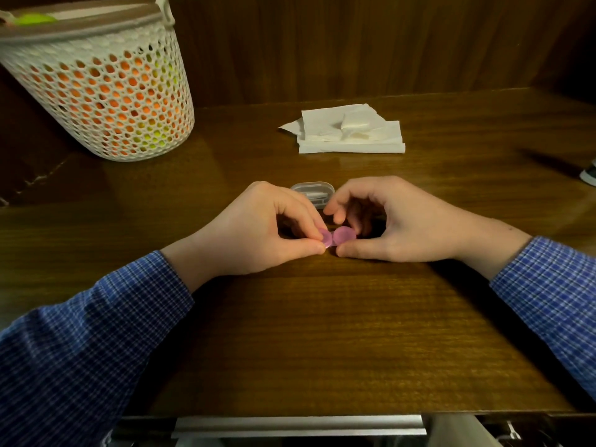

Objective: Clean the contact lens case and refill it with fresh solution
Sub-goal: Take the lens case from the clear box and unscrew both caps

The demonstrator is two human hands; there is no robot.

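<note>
Hands on desk [322, 333]: left hand [258, 233], right hand [390, 224] fingers each pinching pink lens case [337, 237] caps

Clear box [312, 191] half behind fingers; dark object [589, 174] cut off at right edge

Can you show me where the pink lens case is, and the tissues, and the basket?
pink lens case [343, 235]: head view, on its right round cap.
tissues [351, 137]: head view, middle of the white stack.
basket [106, 101]: head view, on its holed front wall.
</note>
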